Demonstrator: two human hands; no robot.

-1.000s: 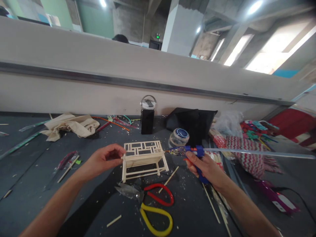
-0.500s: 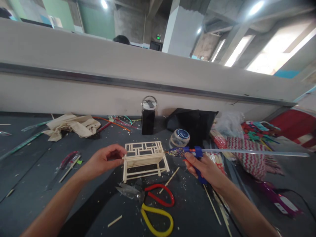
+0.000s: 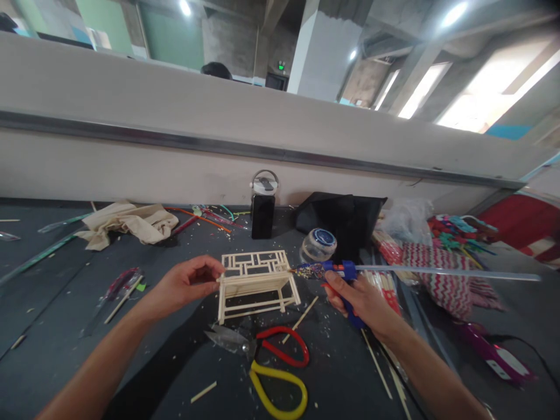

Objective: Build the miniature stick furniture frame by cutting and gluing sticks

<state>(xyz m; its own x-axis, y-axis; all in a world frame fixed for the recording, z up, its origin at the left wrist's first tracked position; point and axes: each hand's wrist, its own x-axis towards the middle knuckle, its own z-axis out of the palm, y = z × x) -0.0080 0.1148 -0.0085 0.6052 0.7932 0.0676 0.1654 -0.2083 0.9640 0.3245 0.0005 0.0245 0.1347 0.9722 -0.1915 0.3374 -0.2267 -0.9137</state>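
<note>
A small frame of pale wooden sticks (image 3: pixel 254 283), shaped like a miniature bench with a lattice back, stands on the dark table. My left hand (image 3: pixel 192 286) pinches its left corner between thumb and fingers. In my right hand (image 3: pixel 354 297) is a blue glue gun (image 3: pixel 345 269), its nozzle at the right end of the frame. A long clear glue stick (image 3: pixel 446 271) juts from the gun's back toward the right. Scissors (image 3: pixel 258 350) with one red and one yellow handle lie open just in front of the frame.
Behind the frame stand a phone (image 3: pixel 262 217) against a lidded bottle and a jar with a blue lid (image 3: pixel 319 245). A beige cloth (image 3: pixel 129 224) lies back left. At right are a zigzag-patterned cloth (image 3: pixel 437 280) and a purple device (image 3: pixel 494 353). Loose sticks and scraps litter the table.
My right hand has shifted slightly left with the glue gun, and the glue stick's far end has moved left too. My left hand and the wooden frame look unchanged.
</note>
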